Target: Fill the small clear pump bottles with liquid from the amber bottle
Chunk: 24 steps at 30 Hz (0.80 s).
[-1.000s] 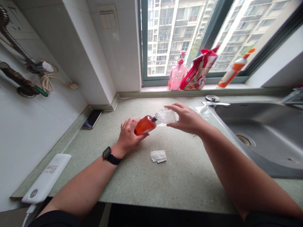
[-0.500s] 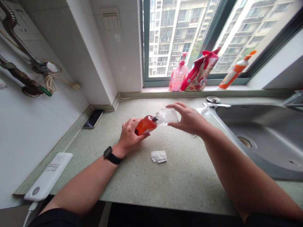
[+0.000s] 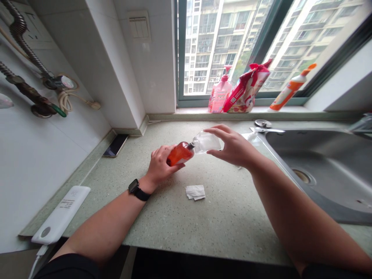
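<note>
The base of the translucent orange-red bottle with rounded shoulders [image 3: 182, 152] is hidden in the person's bare left hand [image 3: 159, 162], and its pale label shows only in part; the far end of the clear, colourless plastic bottle [image 3: 205, 142] is partly masked by the person's bare right hand [image 3: 232, 146]; where the two necks meet, it is hard to make out whether one sits inside the other; a small whitish plastic piece [image 3: 251, 136] beside the sink is partly covered by the right hand, its shape unclear; the grey stainless-steel sink [image 3: 328, 170] is cut off at the right edge, and the white cable [image 3: 34, 265] of the white oblong power bank [image 3: 62, 213] at the bottom.

The orange-red bottle lies tilted over the pale green speckled countertop [image 3: 226, 217], glossy, its dark neck pointing at the clear bottle's mouth; the clear bottle is tipped nearly flat, see-through with a cloudy look; the left hand wraps its fingers and thumb about the orange-red bottle; the right hand pinches the clear one, fingers above and thumb below; a folded white tissue [image 3: 195, 192] lies nearer the person.
</note>
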Motion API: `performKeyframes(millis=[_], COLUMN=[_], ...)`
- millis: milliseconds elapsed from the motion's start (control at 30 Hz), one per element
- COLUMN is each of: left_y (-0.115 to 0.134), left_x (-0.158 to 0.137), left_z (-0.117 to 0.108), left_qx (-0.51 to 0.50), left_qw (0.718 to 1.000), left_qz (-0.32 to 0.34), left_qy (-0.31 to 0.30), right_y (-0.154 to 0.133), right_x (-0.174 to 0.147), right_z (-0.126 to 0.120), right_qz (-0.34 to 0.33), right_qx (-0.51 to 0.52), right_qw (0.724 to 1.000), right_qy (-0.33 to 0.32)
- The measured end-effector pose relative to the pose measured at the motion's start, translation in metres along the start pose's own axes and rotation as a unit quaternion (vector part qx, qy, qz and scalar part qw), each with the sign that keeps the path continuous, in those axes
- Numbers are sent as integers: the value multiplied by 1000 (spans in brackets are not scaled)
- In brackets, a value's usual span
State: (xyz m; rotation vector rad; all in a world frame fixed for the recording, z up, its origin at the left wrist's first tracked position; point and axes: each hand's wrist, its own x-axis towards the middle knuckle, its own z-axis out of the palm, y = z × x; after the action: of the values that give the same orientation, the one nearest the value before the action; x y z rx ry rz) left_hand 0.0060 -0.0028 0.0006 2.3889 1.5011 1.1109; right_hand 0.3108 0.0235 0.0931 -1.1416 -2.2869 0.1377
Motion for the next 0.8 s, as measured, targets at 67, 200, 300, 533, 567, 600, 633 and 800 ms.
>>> performKeyframes(millis=[67, 200, 300, 533, 567, 600, 633, 800], left_y=[0, -1, -1, -1, -1, -1, -1, -1], left_x=[0, 0, 0, 0, 0, 0, 0, 0], left_z=[0, 1, 1, 1, 1, 1, 1, 1], left_qx=[0, -1, -2, -9, -9, -8, -6, 1], left_qw=[1000, 1000, 1000, 1000, 1000, 1000, 1000, 1000], left_qz=[-1, -1, -2, 3, 3, 3, 2, 1], left_qy=[0, -1, -1, -1, -1, -1, -1, -2], right_y=[0, 0, 1, 2, 2, 2, 2, 1], right_x=[0, 0, 0, 1, 1, 1, 1, 1], right_z=[0, 0, 0, 1, 1, 1, 1, 1], right_qz=[-2, -6, -11, -19, -19, -19, -19, -17], right_qx=[0, -5, -9, -5, -4, -4, -5, -4], right_qw=[1000, 1000, 1000, 1000, 1000, 1000, 1000, 1000], right_qy=[0, 1, 4, 5, 6, 6, 6, 6])
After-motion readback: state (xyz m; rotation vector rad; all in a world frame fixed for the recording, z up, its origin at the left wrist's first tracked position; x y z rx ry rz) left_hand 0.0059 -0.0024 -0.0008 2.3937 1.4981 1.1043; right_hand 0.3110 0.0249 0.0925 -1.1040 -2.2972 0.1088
